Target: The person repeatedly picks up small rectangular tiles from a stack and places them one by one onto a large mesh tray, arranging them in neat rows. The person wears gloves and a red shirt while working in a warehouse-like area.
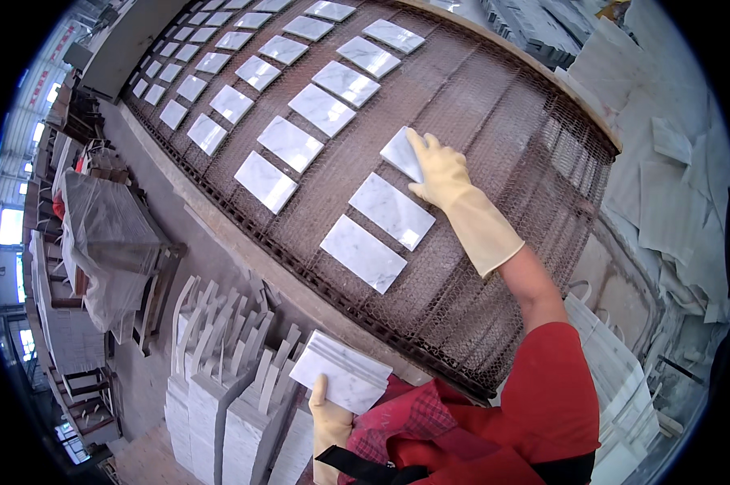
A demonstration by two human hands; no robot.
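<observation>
My right hand (439, 171), in a yellow rubber glove, lies on a white marble tile (401, 153) resting on the wire-mesh conveyor (494, 121). Two more marble tiles (391, 210) (363, 253) lie in a row just nearer to me. My left hand (329, 420), also gloved, grips a small stack of marble tiles (342, 373) close to my body at the lower edge. Rows of several white tiles (288, 144) stretch away up the mesh to the upper left.
Upright stacks of marble tiles (219, 380) stand in a rack below the conveyor's near edge. A plastic-wrapped pallet (106, 234) sits at the left. Stone slabs and offcuts (672, 186) lie on the floor at the right, with more tile stacks (615, 372) by my right side.
</observation>
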